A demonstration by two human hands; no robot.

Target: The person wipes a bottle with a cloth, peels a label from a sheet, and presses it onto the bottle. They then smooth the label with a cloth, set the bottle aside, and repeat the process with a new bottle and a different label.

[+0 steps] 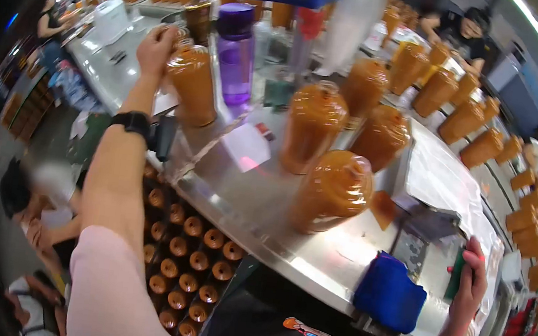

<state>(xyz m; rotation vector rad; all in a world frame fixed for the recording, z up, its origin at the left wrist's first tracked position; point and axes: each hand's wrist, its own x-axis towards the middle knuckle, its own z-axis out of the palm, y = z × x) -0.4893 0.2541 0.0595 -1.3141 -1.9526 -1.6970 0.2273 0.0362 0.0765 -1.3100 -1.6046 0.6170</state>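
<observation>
My left hand (156,50) is closed at the neck of a shiny brown bottle (193,90), which stands at the table's left side by a purple water bottle (234,58). On the right, my right hand (467,283) has its fingers against a flat dark-green piece (454,274), partly hidden by the hand. Between my hands stand several more glossy brown bottles, the nearest (334,192) close to the metal table's front edge. A folded blue cloth (391,291) lies on that edge, left of my right hand.
A crate of brown bottles (189,258) sits below the table edge at left. White sheeting (445,165) covers a raised surface at right. Rows of brown bottles (463,120) line the far right. People work at the back (463,37) and lower left (45,209).
</observation>
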